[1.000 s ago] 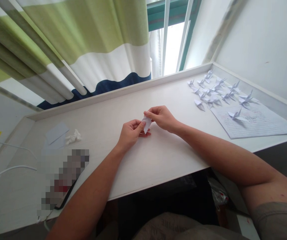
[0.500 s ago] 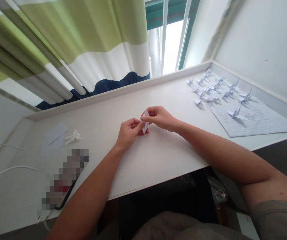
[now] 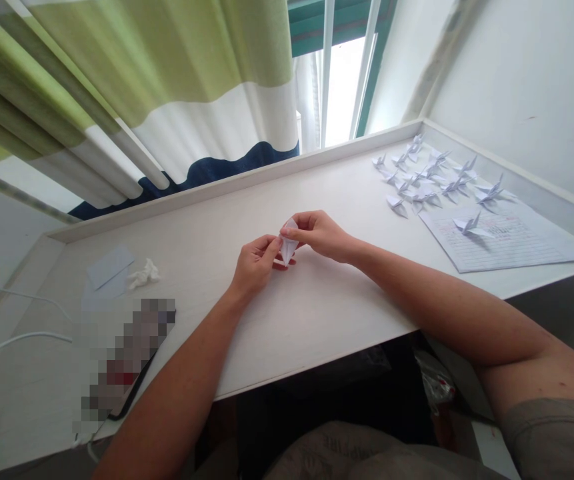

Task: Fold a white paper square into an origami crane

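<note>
Between my two hands, above the middle of the white desk, is a small folded white paper, diamond-shaped and pointed toward me. My left hand pinches its left edge, with some fingers behind it. The thumb and fingers of my right hand close on its upper part. Several finished paper cranes stand at the far right of the desk. One more paper crane rests on a lined, written sheet.
At the left lie paper squares, a crumpled white tissue and a phone with a blurred screen. White cables run along the left side. A raised rim borders the desk's back, below a striped curtain and a barred window.
My left thumb has shifted up and left along the folded paper, so more of its lower face shows. Both hands keep nearly the same place.
</note>
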### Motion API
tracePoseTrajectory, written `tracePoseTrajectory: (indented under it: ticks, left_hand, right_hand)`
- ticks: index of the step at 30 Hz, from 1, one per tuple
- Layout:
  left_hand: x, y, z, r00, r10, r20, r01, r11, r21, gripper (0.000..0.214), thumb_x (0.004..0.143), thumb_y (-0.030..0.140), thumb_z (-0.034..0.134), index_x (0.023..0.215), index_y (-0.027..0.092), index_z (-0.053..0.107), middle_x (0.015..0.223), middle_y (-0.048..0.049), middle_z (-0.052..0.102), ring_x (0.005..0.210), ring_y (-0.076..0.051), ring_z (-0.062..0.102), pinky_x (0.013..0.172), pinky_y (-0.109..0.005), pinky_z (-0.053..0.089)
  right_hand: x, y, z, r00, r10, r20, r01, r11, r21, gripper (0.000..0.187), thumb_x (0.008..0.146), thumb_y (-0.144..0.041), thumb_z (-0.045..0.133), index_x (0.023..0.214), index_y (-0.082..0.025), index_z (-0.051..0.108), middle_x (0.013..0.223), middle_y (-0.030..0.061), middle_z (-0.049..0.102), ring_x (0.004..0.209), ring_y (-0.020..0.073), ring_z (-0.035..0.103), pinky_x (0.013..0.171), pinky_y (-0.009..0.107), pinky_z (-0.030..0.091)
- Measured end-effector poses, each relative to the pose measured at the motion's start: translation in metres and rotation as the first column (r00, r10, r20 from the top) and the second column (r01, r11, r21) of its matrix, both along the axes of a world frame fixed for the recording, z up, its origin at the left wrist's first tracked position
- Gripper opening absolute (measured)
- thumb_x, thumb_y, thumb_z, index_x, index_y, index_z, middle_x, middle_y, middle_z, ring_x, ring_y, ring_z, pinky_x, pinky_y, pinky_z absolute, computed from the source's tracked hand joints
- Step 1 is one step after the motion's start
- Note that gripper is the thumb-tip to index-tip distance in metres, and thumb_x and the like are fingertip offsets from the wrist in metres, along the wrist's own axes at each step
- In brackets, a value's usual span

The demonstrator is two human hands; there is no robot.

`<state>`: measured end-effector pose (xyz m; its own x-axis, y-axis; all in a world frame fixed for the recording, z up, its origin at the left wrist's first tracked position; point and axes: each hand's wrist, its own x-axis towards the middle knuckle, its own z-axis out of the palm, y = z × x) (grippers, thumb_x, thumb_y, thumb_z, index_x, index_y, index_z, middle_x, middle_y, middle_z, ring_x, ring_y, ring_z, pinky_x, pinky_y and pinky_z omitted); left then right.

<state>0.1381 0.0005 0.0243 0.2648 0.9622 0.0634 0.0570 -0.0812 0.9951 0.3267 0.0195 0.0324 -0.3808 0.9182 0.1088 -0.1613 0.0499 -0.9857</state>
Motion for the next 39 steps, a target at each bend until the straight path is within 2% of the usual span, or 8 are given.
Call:
tracePoseTrajectory:
  ticks: [7, 12, 15, 18, 24, 29, 34, 39]
  left_hand:
    - [-0.001, 0.001, -0.004, 0.999, 0.051, -0.007, -0.05, 0.998, 0.047, 0.046, 0.083, 0.061, 0.084, 0.093, 0.017, 0.075, 0.084, -0.0052, 0.079, 0.072, -0.022, 0.079, 0.062, -0.031, 0.064]
    - [-0.002, 0.001, -0.003, 0.997, 0.081, -0.001, -0.081, 0.997, -0.009, 0.046, 0.079, 0.059, 0.088, 0.091, 0.017, 0.074, 0.082, -0.0066, 0.08, 0.07, -0.023, 0.079, 0.066, -0.034, 0.065]
    - [-0.003, 0.003, -0.004, 0.998, 0.06, 0.0, -0.06, 0.998, -0.035, 0.052, 0.078, 0.061, 0.088, 0.102, 0.017, 0.076, 0.082, -0.0071, 0.082, 0.071, -0.024, 0.079, 0.067, -0.035, 0.065]
    - [-0.005, 0.005, -0.006, 0.998, 0.045, -0.042, -0.044, 0.999, 0.024, 0.052, 0.083, 0.064, 0.083, 0.104, 0.016, 0.08, 0.089, -0.0087, 0.083, 0.078, -0.023, 0.078, 0.064, -0.032, 0.065]
    - [-0.007, 0.009, -0.011, 0.994, 0.074, -0.083, -0.066, 0.993, 0.093, 0.048, 0.082, 0.062, 0.083, 0.098, 0.017, 0.085, 0.095, -0.0095, 0.082, 0.085, -0.023, 0.075, 0.061, -0.029, 0.064]
    - [-0.006, 0.008, -0.01, 0.994, 0.086, -0.069, -0.081, 0.993, 0.081, 0.045, 0.079, 0.06, 0.087, 0.095, 0.018, 0.083, 0.094, -0.0087, 0.082, 0.083, -0.022, 0.075, 0.06, -0.028, 0.064]
    - [-0.004, 0.008, -0.009, 0.99, 0.138, -0.02, -0.134, 0.982, 0.136, 0.049, 0.084, 0.063, 0.08, 0.104, 0.018, 0.08, 0.1, -0.008, 0.081, 0.089, -0.022, 0.076, 0.062, -0.029, 0.066]
    - [-0.004, 0.01, -0.01, 0.994, 0.095, 0.046, -0.096, 0.995, 0.028, 0.051, 0.079, 0.063, 0.085, 0.101, 0.018, 0.075, 0.098, -0.0063, 0.078, 0.089, -0.021, 0.075, 0.063, -0.03, 0.065]
  right_hand:
    - [0.003, 0.004, -0.003, 0.999, 0.0, 0.036, -0.001, 0.999, 0.039, 0.039, 0.084, -0.051, 0.087, 0.085, -0.014, 0.073, 0.083, 0.0063, 0.079, 0.08, 0.0181, 0.075, 0.076, 0.033, 0.064]
    - [0.002, 0.003, -0.002, 0.991, -0.051, 0.125, 0.042, 0.997, 0.07, 0.021, 0.09, -0.036, 0.08, 0.085, -0.015, 0.076, 0.085, 0.0056, 0.079, 0.081, 0.017, 0.074, 0.073, 0.029, 0.061]
    - [0.001, 0.003, -0.003, 0.981, -0.097, 0.168, 0.081, 0.991, 0.103, 0.011, 0.088, -0.026, 0.076, 0.086, -0.015, 0.076, 0.082, 0.0047, 0.078, 0.078, 0.017, 0.072, 0.073, 0.031, 0.061]
    - [0.0, 0.004, -0.005, 0.969, -0.142, 0.201, 0.115, 0.983, 0.144, 0.005, 0.084, -0.019, 0.075, 0.086, -0.015, 0.076, 0.08, 0.0034, 0.077, 0.075, 0.0162, 0.071, 0.073, 0.031, 0.06]
    - [-0.001, 0.004, -0.004, 0.963, -0.175, 0.205, 0.151, 0.98, 0.128, 0.011, 0.083, -0.015, 0.074, 0.093, -0.017, 0.072, 0.075, 0.001, 0.073, 0.07, 0.0146, 0.067, 0.068, 0.028, 0.057]
    - [0.0, 0.004, -0.003, 0.945, -0.207, 0.255, 0.155, 0.965, 0.209, 0.004, 0.082, -0.02, 0.073, 0.083, -0.016, 0.071, 0.075, 0.0017, 0.073, 0.072, 0.0148, 0.066, 0.069, 0.029, 0.054]
    - [0.001, 0.005, -0.004, 0.937, -0.208, 0.282, 0.136, 0.957, 0.257, 0.013, 0.085, -0.026, 0.07, 0.079, -0.016, 0.075, 0.077, 0.0029, 0.075, 0.074, 0.0157, 0.066, 0.074, 0.031, 0.053]
    - [-0.001, 0.004, -0.005, 0.943, -0.2, 0.267, 0.131, 0.957, 0.257, 0.014, 0.084, -0.027, 0.07, 0.08, -0.015, 0.075, 0.077, 0.0029, 0.075, 0.074, 0.0155, 0.065, 0.075, 0.031, 0.051]
